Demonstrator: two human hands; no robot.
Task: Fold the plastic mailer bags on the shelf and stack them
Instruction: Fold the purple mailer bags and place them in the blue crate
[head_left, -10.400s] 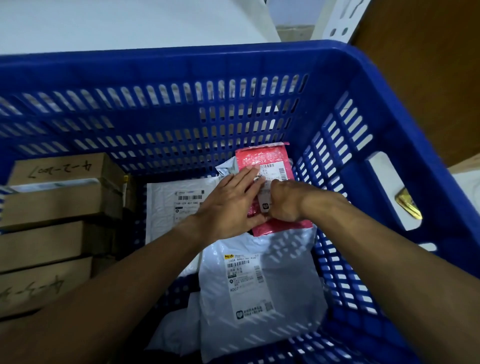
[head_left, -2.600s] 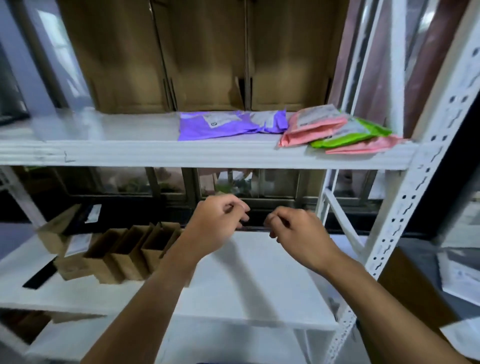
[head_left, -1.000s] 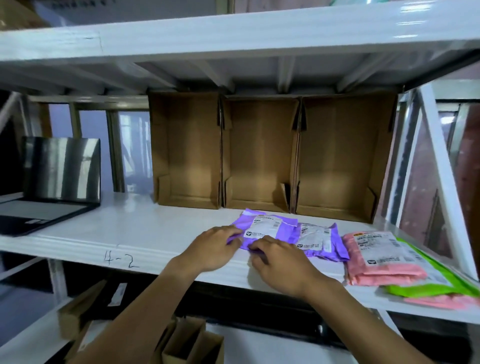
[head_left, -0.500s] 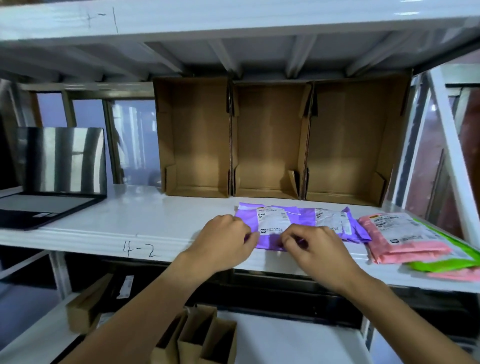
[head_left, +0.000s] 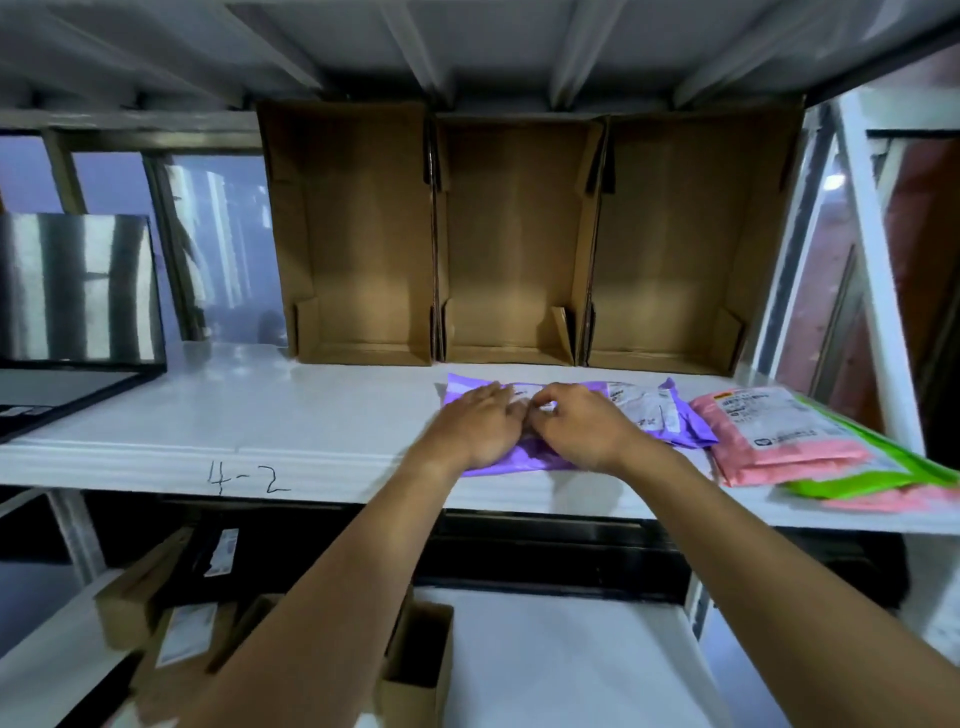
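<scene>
One wide-angle view, worn on the person's head, faces the shelf (head_left: 311, 415) nearly square-on and tilts slightly down. It sits close to the shelf's front edge, which crosses the middle of the frame from side to side. The cardboard boxes (head_left: 519, 249) along the back edge are near. The underside of the upper shelf (head_left: 467, 47) fills the top, and the lower shelf (head_left: 545, 665) fills the bottom.
</scene>
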